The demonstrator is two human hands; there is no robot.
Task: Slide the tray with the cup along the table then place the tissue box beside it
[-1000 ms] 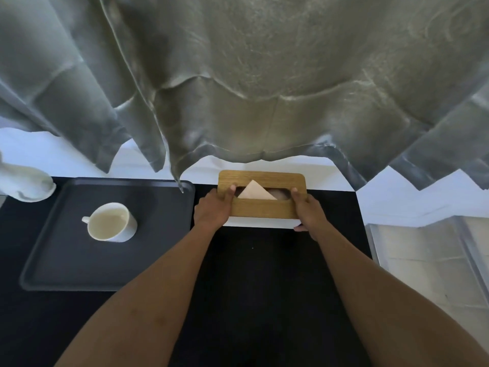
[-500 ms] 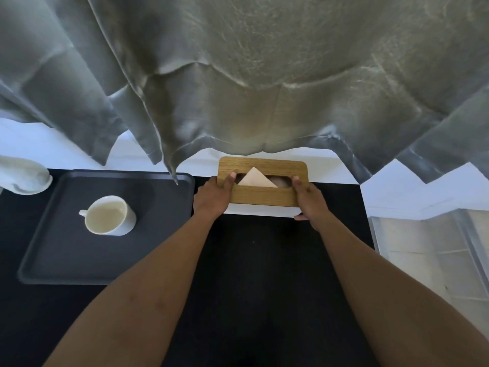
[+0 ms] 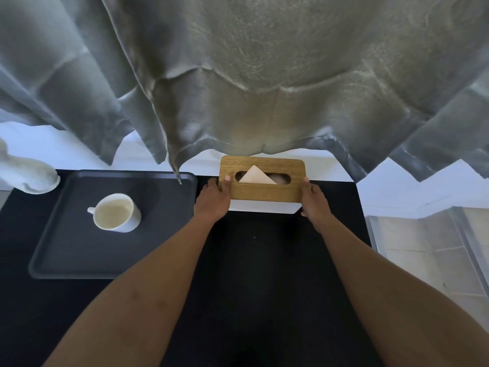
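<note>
Wooden-lidded tissue box [image 3: 262, 192] with a white body at the far edge of the black table [image 3: 264, 274], roughly mid-length. Pale tissue [image 3: 258, 176] pokes up through the oval slot in the lid. Left hand [image 3: 213, 201] closed on the box's left end, thumb on the lid; right hand [image 3: 315, 201] closed on its right end, thumb at the lid corner. Whether the box base touches the table, cannot tell. Dark grey tray [image 3: 79, 250] lies toward the table's far-left corner, its right rim near the left hand. White cup [image 3: 116, 211] stands upright on the tray, handle to the left. Grey curtain [image 3: 251, 75] hangs beyond the far edge. White object [image 3: 29, 176] sits at the far-left corner, beside the tray.
</note>
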